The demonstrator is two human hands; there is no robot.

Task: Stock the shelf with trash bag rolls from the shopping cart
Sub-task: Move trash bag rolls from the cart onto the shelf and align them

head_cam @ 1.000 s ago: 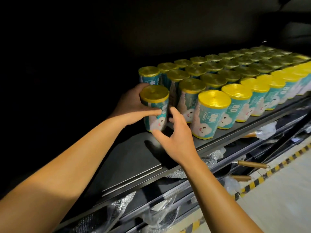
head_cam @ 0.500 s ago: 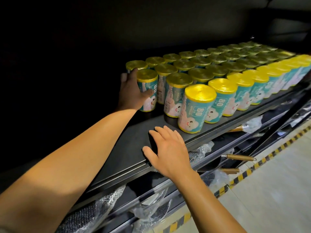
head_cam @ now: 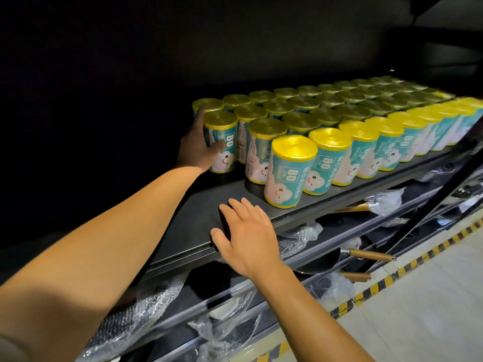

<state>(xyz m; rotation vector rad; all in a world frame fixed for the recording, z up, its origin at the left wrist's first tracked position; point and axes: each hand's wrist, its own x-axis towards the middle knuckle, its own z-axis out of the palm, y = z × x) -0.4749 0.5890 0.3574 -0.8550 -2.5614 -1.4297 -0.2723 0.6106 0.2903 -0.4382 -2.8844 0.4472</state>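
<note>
Standing upright at the left end of the second row on the dark metal shelf (head_cam: 209, 212), the yellow-topped, teal-labelled trash bag roll (head_cam: 222, 145) touches its neighbours behind and to the right. Left hand (head_cam: 198, 147) wraps it, thumb across the label, fingers behind. Right hand (head_cam: 248, 236) rests flat on the shelf's front edge, fingers straight, holding nothing. Wooden-handled pans (head_cam: 347, 257) in bubble wrap lie on the lower tiers.

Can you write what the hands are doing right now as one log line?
left hand: grips trash bag roll on shelf | right hand: flat on shelf edge | cart: unseen
</note>
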